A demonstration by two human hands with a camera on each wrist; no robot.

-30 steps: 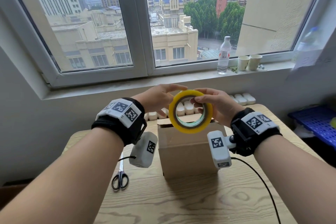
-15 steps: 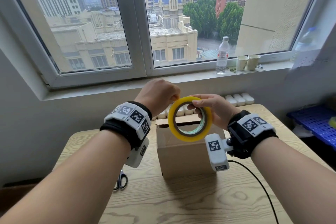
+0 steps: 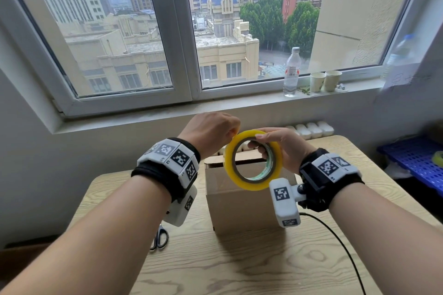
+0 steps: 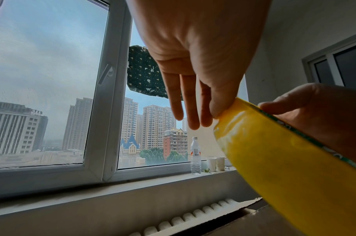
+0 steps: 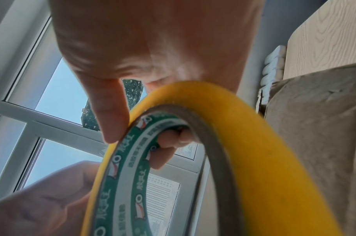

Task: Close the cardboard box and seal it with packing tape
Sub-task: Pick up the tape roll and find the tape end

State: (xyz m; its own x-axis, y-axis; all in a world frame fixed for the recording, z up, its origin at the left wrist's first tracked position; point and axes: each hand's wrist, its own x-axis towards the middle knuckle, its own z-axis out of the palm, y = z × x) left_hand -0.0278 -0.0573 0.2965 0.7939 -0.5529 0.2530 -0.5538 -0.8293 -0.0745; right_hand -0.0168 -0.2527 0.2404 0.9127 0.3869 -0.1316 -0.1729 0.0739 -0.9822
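**Finding the tape end**

We hold the tape roll in the air above the box, which stands on the table. Our right hand grips the roll, fingers through the core; our left hand pinches at its top rim — probably at the free end. We should peel slowly and keep the roll steady. The tape is glossy yellow, the core is printed card, the box is matte cardboard.
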